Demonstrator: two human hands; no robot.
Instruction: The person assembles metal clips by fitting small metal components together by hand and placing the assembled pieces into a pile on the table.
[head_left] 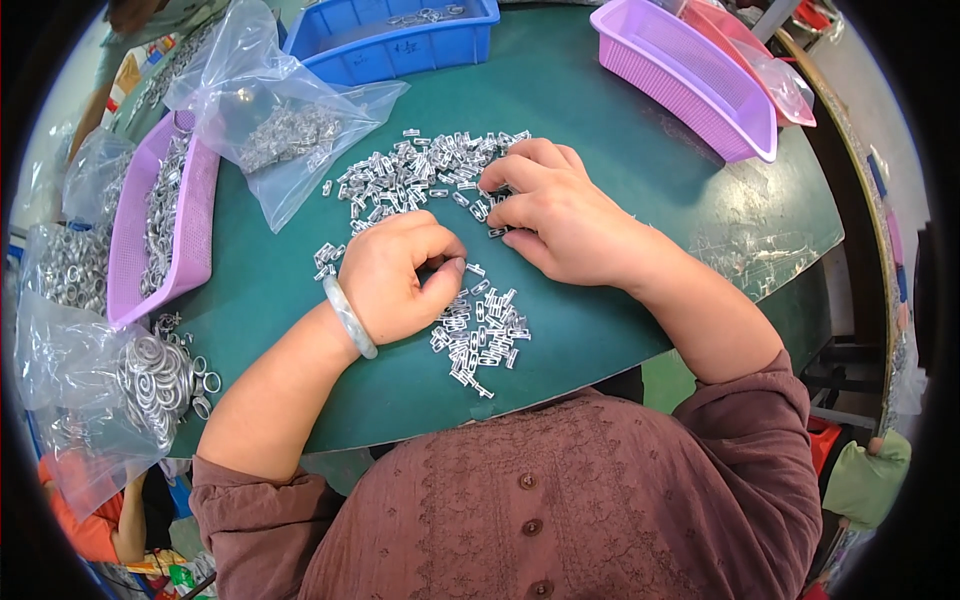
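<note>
A heap of small silvery metal pieces (420, 165), narrow with openings in them, spreads over the green tabletop. At its right side my right hand (565, 215) reaches in palm down. Its fingers are bent and apart, with the thumb and fingertips down among the pieces. My left hand (392, 272), with a pale bangle (350, 318) at the wrist, rests at the heap's near side. Its fingers are curled and the thumb presses against them; what they hold, if anything, is hidden. A smaller cluster of the same pieces (480, 330) lies nearer my body, beside the left hand.
Clear plastic bags of metal parts (290, 135) lie at the left, by a purple basket of parts (195, 215). Metal rings (160, 385) spill near the left edge. A blue bin (395, 60) stands at the back; another purple basket (690, 75) and a red tray (745, 50) stand far right.
</note>
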